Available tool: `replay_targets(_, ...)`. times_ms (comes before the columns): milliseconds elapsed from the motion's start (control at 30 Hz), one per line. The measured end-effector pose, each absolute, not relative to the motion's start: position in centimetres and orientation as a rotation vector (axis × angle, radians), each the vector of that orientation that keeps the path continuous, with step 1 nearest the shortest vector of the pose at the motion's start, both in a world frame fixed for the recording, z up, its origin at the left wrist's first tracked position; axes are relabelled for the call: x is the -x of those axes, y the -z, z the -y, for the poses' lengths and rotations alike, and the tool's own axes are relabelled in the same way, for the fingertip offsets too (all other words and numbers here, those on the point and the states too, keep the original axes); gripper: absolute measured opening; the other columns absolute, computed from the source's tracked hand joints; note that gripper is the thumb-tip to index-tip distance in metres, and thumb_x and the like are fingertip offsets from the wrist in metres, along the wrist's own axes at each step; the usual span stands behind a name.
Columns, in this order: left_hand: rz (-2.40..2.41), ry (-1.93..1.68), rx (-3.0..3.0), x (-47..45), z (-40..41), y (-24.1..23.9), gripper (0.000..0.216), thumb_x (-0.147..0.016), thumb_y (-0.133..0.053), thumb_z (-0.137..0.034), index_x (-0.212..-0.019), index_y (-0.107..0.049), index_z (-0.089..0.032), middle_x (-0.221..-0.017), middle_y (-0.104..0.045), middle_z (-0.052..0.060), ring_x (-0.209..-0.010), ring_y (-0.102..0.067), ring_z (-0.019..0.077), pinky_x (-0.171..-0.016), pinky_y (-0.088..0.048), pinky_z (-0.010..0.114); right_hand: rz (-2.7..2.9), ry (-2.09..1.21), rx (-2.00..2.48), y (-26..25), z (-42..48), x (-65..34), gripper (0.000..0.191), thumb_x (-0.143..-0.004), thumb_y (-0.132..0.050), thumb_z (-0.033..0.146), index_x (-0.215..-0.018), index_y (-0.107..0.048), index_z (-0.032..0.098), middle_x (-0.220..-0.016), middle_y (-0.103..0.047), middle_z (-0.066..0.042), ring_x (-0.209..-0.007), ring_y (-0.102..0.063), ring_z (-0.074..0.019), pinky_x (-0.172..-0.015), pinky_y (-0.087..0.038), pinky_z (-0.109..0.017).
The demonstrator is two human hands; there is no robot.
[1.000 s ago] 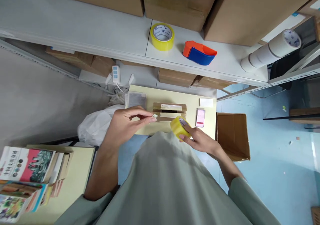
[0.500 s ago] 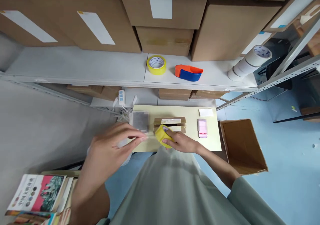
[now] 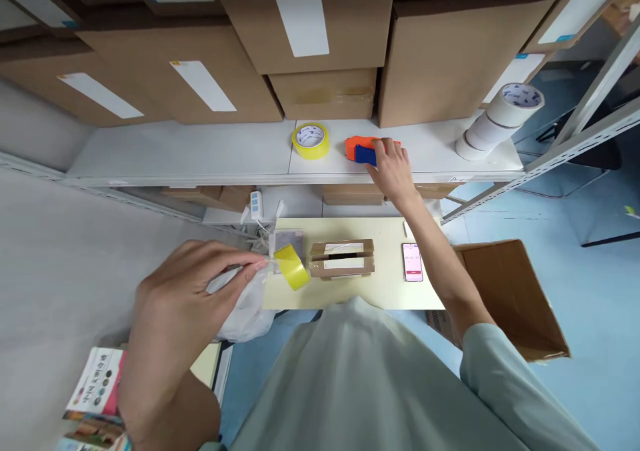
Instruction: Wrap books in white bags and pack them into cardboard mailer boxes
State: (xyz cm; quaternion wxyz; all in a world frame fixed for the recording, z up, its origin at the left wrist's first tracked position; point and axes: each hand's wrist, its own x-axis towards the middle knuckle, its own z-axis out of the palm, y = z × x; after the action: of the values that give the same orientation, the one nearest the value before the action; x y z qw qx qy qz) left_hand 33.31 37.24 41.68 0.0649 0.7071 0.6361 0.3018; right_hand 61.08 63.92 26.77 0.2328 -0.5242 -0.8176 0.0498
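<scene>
My left hand (image 3: 200, 297) pinches the loose end of clear tape, and a yellow tape roll (image 3: 291, 267) hangs from that strip at its right. My right hand (image 3: 393, 167) reaches up to the shelf and has its fingers and thumb around the right end of an orange and blue tape dispenser (image 3: 364, 152), partly covering it. Between my arms, a small brown cardboard box (image 3: 342, 269) lies on the cream table (image 3: 390, 295). White labels and a dark gap show along its top.
A second yellow tape roll (image 3: 311, 141) and a stack of white rolls (image 3: 499, 123) stand on the shelf (image 3: 200, 151), before large cartons (image 3: 330, 94). A phone (image 3: 413, 262) lies on the table. An open carton (image 3: 515, 297) is on the right; books (image 3: 97, 381) are at lower left.
My right hand has let go of the yellow tape roll and moved up to the tape dispenser. The roll now hangs from the tape end in my left hand.
</scene>
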Motion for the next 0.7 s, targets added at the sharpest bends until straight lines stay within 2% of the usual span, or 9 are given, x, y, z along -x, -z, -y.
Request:
replay_targets(100, -1.970, -0.928, -2.133, -33.6, -37.3, -41.7, 0.011, -0.097, -0.074, -0.038, -0.093, -0.083, -0.041, -0.088, -0.080, -0.003, -0.081, -0.070, 0.0267, -0.078, -0.053, 0.046, 2.343, -0.021, 1.511, -25.0, -67.2, -60.4, 0.042, -0.109, -0.051, 0.027, -0.145, -0.053, 0.006, -0.129, -0.068, -0.028, -0.126, -0.059, -0.0393, -0.113, -0.041, -0.060)
replay_targets(200, -2.006, -0.943, -2.101, -34.3, -37.2, -41.8, 0.007, -0.094, -0.077, -0.038, -0.093, -0.083, -0.041, -0.087, -0.080, -0.002, -0.081, -0.071, 0.0272, -0.078, -0.052, 0.047, 2.346, -0.046, 1.541, -23.6, -67.5, -59.8, 0.042, -0.108, -0.047, 0.021, -0.146, -0.052, 0.004, -0.120, -0.071, -0.027, -0.120, -0.063, -0.0379, -0.113, -0.040, -0.060)
replay_targets(333, -2.033, -0.916, -2.067, -35.7, -37.2, -42.2, 0.010, -0.097, -0.074, -0.037, -0.092, -0.082, -0.041, -0.089, -0.080, -0.003, -0.083, -0.071, 0.0268, -0.081, -0.053, 0.047, 2.319, -0.110, 1.453, -22.8, -67.2, -59.9, 0.041, -0.110, -0.044, 0.024, -0.145, -0.055, 0.006, -0.120, -0.072, -0.025, -0.120, -0.064, -0.0377, -0.114, -0.040, -0.061)
replay_targets(500, -1.938, -0.873, -2.093, -37.6, -37.5, -42.4, 0.010, -0.098, -0.074, -0.033, -0.091, -0.080, -0.038, -0.090, -0.080, -0.003, -0.083, -0.071, 0.0256, -0.079, -0.053, 0.044, 2.328, -0.131, 1.362, -22.9, -66.8, -60.6, 0.040, -0.113, -0.041, 0.030, -0.135, -0.067, 0.009, -0.120, -0.071, -0.024, -0.130, -0.057, -0.0437, -0.115, -0.038, -0.072)
replay_targets(600, -1.847, -0.876, -2.127, -38.8, -37.5, -42.1, 0.010, -0.097, -0.077, -0.027, -0.091, -0.078, -0.034, -0.087, -0.079, -0.005, -0.080, -0.070, 0.0223, -0.077, -0.053, 0.040, 2.307, -0.154, 1.363, -23.4, -64.4, -61.9, 0.040, -0.115, -0.041, 0.034, -0.128, -0.071, 0.011, -0.121, -0.070, -0.023, -0.129, -0.058, -0.0419, -0.113, -0.043, -0.067)
replay_targets(700, -1.755, -0.857, -2.122, -40.2, -37.4, -41.4, 0.012, -0.099, -0.075, -0.023, -0.093, -0.076, -0.033, -0.087, -0.079, -0.005, -0.082, -0.070, 0.0207, -0.078, -0.053, 0.038, 2.129, -0.295, 1.365, -23.4, -60.0, -64.1, 0.036, -0.116, -0.046, 0.044, -0.122, -0.071, 0.020, -0.131, -0.070, -0.019, -0.126, -0.061, -0.0368, -0.109, -0.049, -0.056)
